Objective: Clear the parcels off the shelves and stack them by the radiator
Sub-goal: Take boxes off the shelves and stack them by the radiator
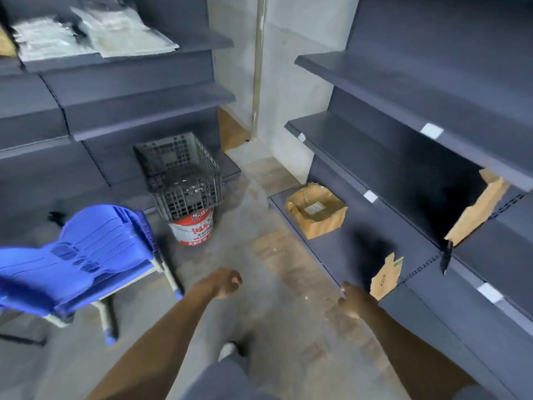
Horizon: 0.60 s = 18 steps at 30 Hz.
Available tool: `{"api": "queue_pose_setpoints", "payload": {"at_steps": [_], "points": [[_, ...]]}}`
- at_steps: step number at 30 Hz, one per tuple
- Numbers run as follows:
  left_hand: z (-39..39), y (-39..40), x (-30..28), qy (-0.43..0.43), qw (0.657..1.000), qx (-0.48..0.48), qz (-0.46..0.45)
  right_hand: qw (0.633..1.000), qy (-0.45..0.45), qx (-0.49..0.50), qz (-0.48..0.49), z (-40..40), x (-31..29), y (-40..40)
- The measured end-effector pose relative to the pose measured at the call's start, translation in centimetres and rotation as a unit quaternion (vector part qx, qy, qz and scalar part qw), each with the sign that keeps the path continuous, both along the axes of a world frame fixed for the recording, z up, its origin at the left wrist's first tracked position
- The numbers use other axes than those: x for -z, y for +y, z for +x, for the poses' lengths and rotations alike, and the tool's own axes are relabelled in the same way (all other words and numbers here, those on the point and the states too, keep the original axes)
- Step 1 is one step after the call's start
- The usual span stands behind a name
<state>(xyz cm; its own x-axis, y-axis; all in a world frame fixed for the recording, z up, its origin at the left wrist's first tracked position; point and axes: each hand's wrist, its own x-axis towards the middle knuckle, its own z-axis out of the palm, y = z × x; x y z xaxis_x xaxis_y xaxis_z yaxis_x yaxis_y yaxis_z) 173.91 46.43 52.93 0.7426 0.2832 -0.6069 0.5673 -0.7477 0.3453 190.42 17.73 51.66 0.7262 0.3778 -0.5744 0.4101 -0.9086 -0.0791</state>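
A brown cardboard parcel [316, 209] with a white label lies on the lowest right-hand shelf [369, 241]. Several grey plastic mailer bags [86, 33] sit on the upper left shelf [144, 57]. My left hand [223, 283] hangs over the floor with its fingers curled and nothing in it. My right hand [355, 300] is beside the front edge of the lowest right shelf, just left of a cardboard scrap [386, 277]; it is blurred and looks empty. No radiator is in view.
A black plastic crate [178, 174] rests on a red and white bucket [191, 228] by the left shelving. A stack of blue plastic chairs [75, 261] stands at the left. A torn cardboard piece [478, 209] leans inside the right shelving. Concrete floor [259, 284] runs between the shelf units.
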Motion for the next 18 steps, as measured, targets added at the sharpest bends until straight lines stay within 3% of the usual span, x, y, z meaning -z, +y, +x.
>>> {"api": "queue_pose_setpoints", "payload": {"at_steps": [6, 10, 15, 18], "points": [[11.6, 11.1, 1.4, -0.009, 1.000, -0.012, -0.012, 1.000, 0.022, 0.017, 0.009, 10.0, 0.7, 11.0], [19.6, 14.7, 4.8, -0.048, 0.997, -0.029, -0.057, 0.998, 0.053, 0.038, 0.014, 17.8, 4.5, 17.0], [26.9, 18.4, 14.6, -0.020, 0.978, -0.150, -0.140, 0.994, 0.103, 0.027, -0.009, 29.7, 14.2, 24.5], [31.2, 21.5, 21.1, 0.004, 0.942, -0.275, -0.194, 0.991, 0.112, 0.067, -0.028, 37.3, 21.4, 28.9]]}}
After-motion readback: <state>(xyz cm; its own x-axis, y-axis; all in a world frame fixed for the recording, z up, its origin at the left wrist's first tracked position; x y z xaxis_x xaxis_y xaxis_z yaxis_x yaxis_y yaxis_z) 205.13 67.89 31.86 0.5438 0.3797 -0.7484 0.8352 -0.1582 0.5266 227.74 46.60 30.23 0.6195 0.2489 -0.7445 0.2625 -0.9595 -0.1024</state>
